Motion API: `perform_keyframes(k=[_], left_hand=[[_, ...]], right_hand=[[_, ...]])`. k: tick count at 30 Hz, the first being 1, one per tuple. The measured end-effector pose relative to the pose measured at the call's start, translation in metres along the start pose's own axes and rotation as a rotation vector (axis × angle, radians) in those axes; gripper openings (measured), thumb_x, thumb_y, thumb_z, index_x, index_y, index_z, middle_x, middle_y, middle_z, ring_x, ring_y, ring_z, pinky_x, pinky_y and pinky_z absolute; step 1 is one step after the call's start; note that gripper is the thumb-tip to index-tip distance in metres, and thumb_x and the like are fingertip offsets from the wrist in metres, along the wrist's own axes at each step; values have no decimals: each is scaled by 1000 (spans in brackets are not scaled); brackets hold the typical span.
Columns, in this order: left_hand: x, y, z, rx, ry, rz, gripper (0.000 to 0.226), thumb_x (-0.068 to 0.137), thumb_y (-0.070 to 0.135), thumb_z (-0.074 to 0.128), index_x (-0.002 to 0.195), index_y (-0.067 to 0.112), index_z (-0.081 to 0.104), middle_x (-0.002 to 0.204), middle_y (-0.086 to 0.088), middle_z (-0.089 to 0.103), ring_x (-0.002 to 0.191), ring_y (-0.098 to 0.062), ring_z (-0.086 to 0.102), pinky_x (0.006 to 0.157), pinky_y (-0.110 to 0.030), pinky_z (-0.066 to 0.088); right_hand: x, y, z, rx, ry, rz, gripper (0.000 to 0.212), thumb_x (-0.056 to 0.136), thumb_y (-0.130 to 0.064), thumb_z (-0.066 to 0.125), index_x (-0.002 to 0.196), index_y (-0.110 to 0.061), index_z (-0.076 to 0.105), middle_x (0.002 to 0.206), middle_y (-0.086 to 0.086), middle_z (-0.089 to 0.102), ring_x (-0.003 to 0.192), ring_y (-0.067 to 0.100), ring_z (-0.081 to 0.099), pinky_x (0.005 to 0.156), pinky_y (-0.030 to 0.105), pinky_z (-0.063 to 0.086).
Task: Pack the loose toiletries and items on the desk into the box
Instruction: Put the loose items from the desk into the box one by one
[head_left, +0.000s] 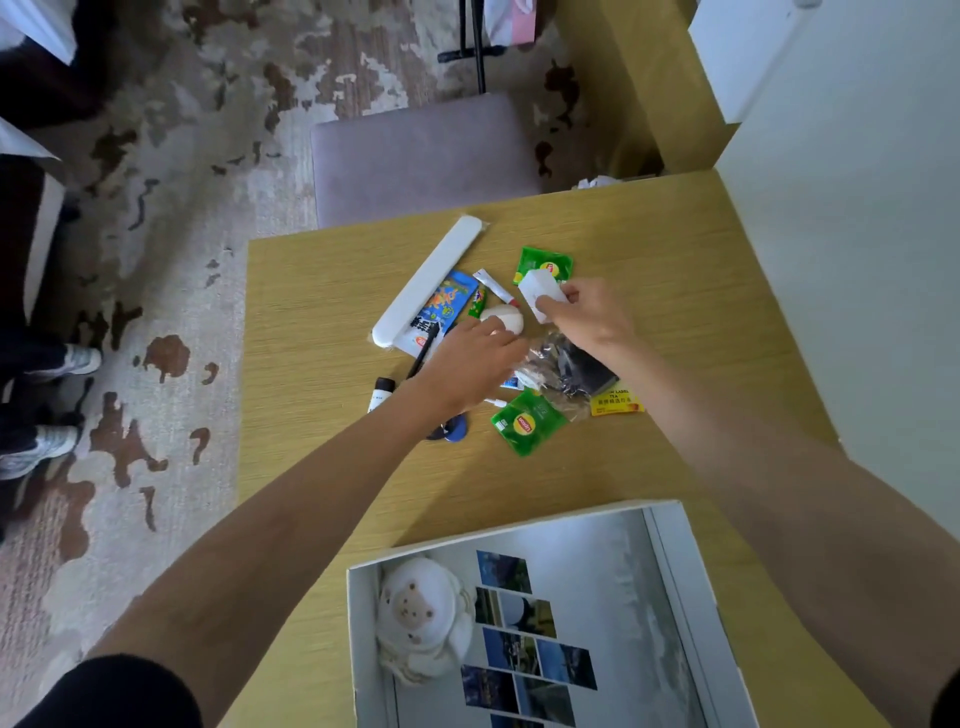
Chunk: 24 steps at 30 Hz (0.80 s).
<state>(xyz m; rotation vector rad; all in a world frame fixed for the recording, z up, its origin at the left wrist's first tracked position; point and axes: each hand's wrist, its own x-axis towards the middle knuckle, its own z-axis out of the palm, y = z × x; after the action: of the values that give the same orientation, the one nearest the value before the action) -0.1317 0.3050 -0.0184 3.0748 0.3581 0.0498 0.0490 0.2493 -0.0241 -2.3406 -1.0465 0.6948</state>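
Nearest us, the box (670, 597) sits open on the worktop (311, 291), a plush toy (421, 613) already inside. Beyond it, our right hand (587, 312) pinches a small white block (540, 293), which looks light and rigid, best held by its edges. Our left hand (467, 364) spreads open, fingertips touching a smooth white egg-shaped item (504, 317) that may slip.

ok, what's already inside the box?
Inside the box: a white plush with a bear face at its left end, lying on a photo-collage print. Anything beneath the print, or past the frame's bottom edge, can't be seen.
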Motion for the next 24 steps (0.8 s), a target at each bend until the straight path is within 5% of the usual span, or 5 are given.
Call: perform_keyframes(k=[5,9,13,16,24], left_hand=[[-12,15,-34,-382,342,-330,16,88,19,64,98,7,62,94,-8,68,84,-26,62,72,-31,43],[-22,45,-68,-870,427,-670,16,93,35,56,97,20,60,89,13,65,69,6,56,64,-14,41],[-46,71,-93,-1204,448,-695,18,92,31,55,82,18,60,67,12,56,62,-6,50,57,-14,41],[-72,92,-99,-1429,443,-791,29,95,30,53,84,3,56,71,-10,54,64,-24,49,52,-28,42],[-143,161,-90,-1713,417,-957,20,96,25,52,90,26,72,90,1,73,79,-16,59,69,-28,48]], right_hand=[[-50,3,-38,696,-71,33,25,80,-40,66,94,-19,65,78,-3,75,71,10,71,62,21,53],[-109,4,-59,1168,-181,114,29,84,-28,57,104,-7,58,72,2,73,67,16,70,56,22,53],[-168,12,-68,1444,-295,149,23,89,-17,51,108,-6,54,78,8,72,66,20,69,58,26,55],[-200,23,-66,1426,-383,171,21,87,-14,52,106,-5,57,80,11,72,66,23,71,56,27,57],[-275,51,-49,737,-623,-48,18,79,-3,74,85,-9,58,82,2,75,70,20,71,60,26,58]])
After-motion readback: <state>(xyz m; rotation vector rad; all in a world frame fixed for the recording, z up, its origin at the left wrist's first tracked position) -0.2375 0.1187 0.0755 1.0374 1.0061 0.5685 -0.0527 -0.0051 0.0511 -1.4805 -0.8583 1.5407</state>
